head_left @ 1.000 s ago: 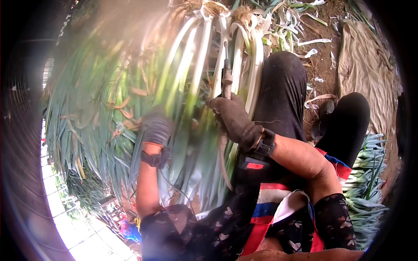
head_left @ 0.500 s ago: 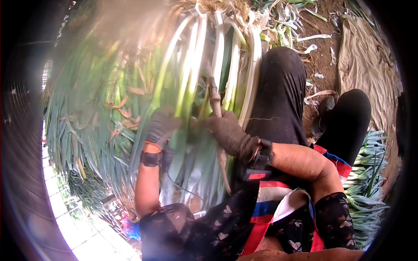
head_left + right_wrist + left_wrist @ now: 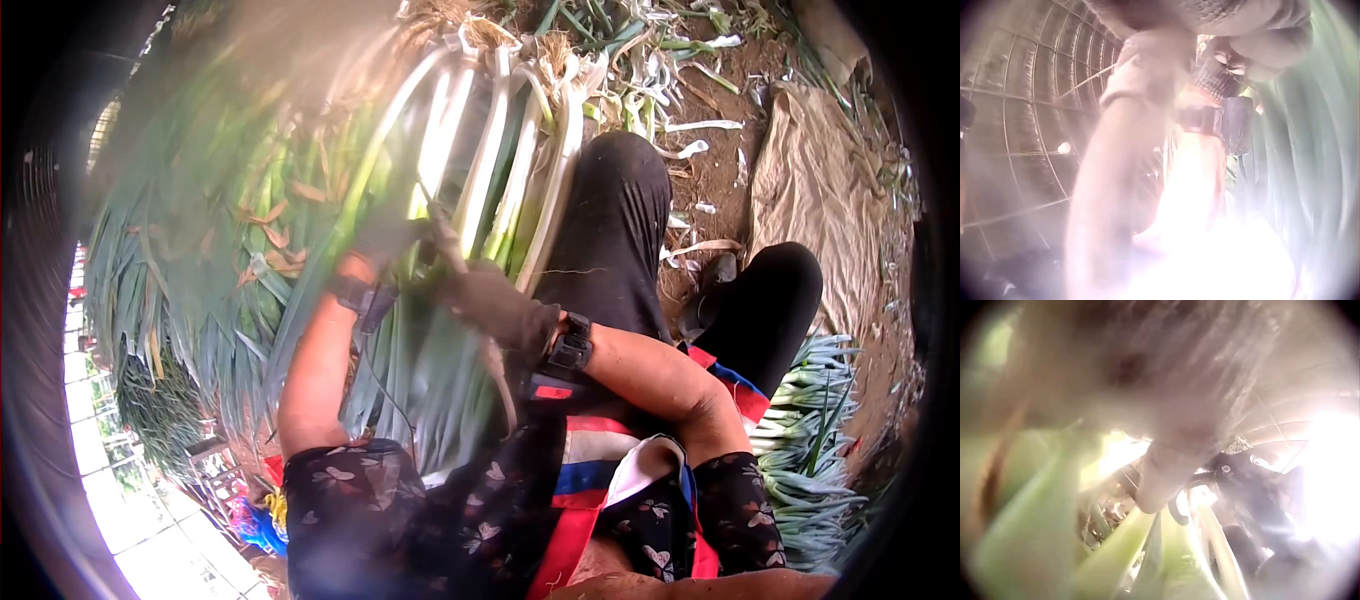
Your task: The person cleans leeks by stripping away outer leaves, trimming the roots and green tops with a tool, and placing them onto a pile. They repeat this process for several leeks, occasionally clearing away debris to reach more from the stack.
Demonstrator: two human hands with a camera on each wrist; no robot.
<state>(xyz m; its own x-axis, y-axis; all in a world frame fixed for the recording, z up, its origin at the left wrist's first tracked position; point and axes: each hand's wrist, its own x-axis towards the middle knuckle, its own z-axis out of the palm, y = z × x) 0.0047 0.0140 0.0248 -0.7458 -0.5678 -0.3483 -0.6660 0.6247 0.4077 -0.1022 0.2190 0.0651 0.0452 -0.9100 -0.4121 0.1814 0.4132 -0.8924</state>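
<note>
Long leeks [image 3: 487,150] with white stems, green leaves and roots at the top lie side by side. The gloved right hand [image 3: 497,305] grips the long, curved handle [image 3: 497,375] of a tool whose thin end points up across the stems; in the right wrist view that handle [image 3: 1100,194] runs down from the glove [image 3: 1241,19]. Close to its left, the gloved left hand [image 3: 385,240] is blurred over the stalks. In the left wrist view one finger [image 3: 1160,478] of the left hand reaches down against pale green stalks [image 3: 1179,550]; its grip is unclear.
More leeks with dry brown leaves [image 3: 280,240] spread on the left. The person's dark-clad knee [image 3: 625,180] borders the stems. Trimmings [image 3: 690,125] litter the soil beside a tan cloth [image 3: 810,200]. Another leek pile [image 3: 810,440] lies at the lower right.
The left hand has moved up and right, closer to the right hand. Holding the tool, the right hand has moved left, and the tool's tip now leans left. The head view has shifted slightly.
</note>
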